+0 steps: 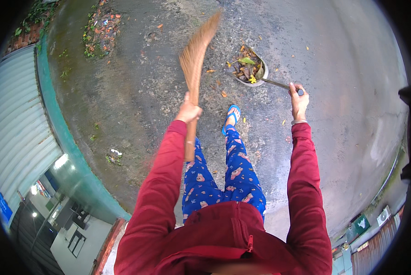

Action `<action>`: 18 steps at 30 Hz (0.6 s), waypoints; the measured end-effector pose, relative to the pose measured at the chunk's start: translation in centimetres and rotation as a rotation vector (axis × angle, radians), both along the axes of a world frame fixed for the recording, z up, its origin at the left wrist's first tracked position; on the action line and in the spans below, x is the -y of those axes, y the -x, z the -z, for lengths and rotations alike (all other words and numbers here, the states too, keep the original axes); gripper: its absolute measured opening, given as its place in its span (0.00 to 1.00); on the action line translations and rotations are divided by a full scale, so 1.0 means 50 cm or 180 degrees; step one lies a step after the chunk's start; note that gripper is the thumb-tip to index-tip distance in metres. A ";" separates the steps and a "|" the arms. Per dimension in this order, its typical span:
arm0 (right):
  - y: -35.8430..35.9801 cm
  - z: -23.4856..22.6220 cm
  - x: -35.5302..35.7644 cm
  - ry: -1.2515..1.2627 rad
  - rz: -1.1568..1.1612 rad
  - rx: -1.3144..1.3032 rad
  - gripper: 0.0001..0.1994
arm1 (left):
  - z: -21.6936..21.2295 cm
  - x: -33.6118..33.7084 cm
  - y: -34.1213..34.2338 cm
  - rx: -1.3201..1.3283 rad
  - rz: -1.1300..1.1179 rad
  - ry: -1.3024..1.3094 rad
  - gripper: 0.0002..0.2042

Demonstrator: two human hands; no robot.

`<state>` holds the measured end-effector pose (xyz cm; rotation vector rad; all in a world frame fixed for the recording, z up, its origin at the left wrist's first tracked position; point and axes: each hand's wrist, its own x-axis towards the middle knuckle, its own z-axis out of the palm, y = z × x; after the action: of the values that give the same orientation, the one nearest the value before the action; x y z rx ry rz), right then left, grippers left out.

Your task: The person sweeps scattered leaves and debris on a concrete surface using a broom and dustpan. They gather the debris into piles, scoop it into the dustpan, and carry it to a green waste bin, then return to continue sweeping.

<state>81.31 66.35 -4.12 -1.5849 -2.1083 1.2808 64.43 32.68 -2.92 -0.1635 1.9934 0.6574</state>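
Observation:
My left hand (188, 110) is wrapped round the handle of a straw broom (197, 59). Its bristles fan out ahead of me and lean a little to the right, somewhat blurred. At the right, my right hand (299, 100) grips the long dark handle of a dustpan (265, 74). Brown and green leaves (246, 68) fill the pan, with a yellow flower (252, 79) near its handle end. The broom and the dustpan are apart from each other.
Scattered fallen leaves (224, 94) lie on the wet, mottled pavement (146, 82). Rubble and weeds (100, 30) form a patch at the far left. A green wall (72, 137) and corrugated metal sheeting (22, 114) run along the left. My foot wears a blue flip-flop (225, 124).

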 end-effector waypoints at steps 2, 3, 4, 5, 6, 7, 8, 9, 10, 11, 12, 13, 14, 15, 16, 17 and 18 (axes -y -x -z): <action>-0.003 -0.002 0.003 0.0055 -0.0011 -0.0009 0.11 | 0.021 -0.034 -0.073 0.0522 -0.0071 -0.0275 0.45; -0.003 -0.001 0.003 0.0075 -0.0008 0.0009 0.12 | 0.019 -0.038 -0.098 0.0451 0.0347 -0.0105 0.44; -0.004 -0.001 0.003 0.0097 -0.0070 -0.0009 0.12 | 0.008 -0.035 -0.127 0.0483 0.0756 0.0110 0.44; -0.005 -0.001 0.000 0.0186 -0.0085 -0.0121 0.11 | -0.009 -0.021 -0.142 0.0708 0.0491 -0.0124 0.43; -0.008 -0.001 -0.006 0.0161 0.0011 -0.0171 0.11 | -0.034 0.002 -0.150 0.0941 0.0222 -0.0348 0.43; -0.011 -0.002 -0.015 0.0176 0.0027 -0.0260 0.11 | -0.066 0.032 -0.163 0.1072 -0.0030 -0.0594 0.42; -0.017 -0.005 -0.026 0.0188 0.0029 -0.0359 0.11 | -0.102 0.065 -0.177 0.1255 -0.0445 -0.0715 0.42; -0.024 -0.010 -0.040 0.0377 -0.0006 -0.0609 0.12 | -0.139 0.100 -0.191 0.1102 -0.0554 -0.0829 0.42; -0.032 -0.017 -0.056 0.0546 -0.0101 -0.0626 0.12 | -0.177 0.138 -0.208 0.0904 -0.0729 -0.0748 0.42; -0.041 -0.024 -0.073 0.0675 -0.0126 -0.0686 0.11 | -0.214 0.176 -0.222 0.0793 -0.0951 -0.0674 0.41; -0.048 -0.033 -0.088 0.0853 -0.0171 -0.0826 0.11 | -0.248 0.214 -0.239 0.0704 -0.1322 -0.0589 0.41; -0.054 -0.044 -0.105 0.0781 -0.0358 -0.0601 0.11 | -0.272 0.250 -0.247 0.0659 -0.1516 -0.0453 0.42; -0.057 -0.054 -0.119 0.0731 -0.0510 -0.0489 0.11 | -0.288 0.283 -0.255 0.0630 -0.1803 -0.0290 0.40; -0.059 -0.065 -0.131 0.0747 -0.0734 -0.0470 0.11 | -0.294 0.313 -0.264 0.0589 -0.2076 -0.0029 0.37; -0.057 -0.073 -0.140 0.0656 -0.0885 -0.0259 0.11 | -0.286 0.342 -0.269 0.0534 -0.2498 -0.0172 0.31; -0.053 -0.082 -0.151 0.0572 -0.1075 -0.0122 0.12 | -0.270 0.369 -0.277 0.0462 -0.2911 -0.0217 0.25; -0.047 -0.087 -0.157 0.0545 -0.1294 -0.0005 0.12 | -0.246 0.391 -0.296 0.0390 -0.3337 -0.0252 0.20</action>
<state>83.68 74.18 0.24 -1.2461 -2.4647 1.6220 79.20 13.15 9.36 -1.2132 1.6564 1.3230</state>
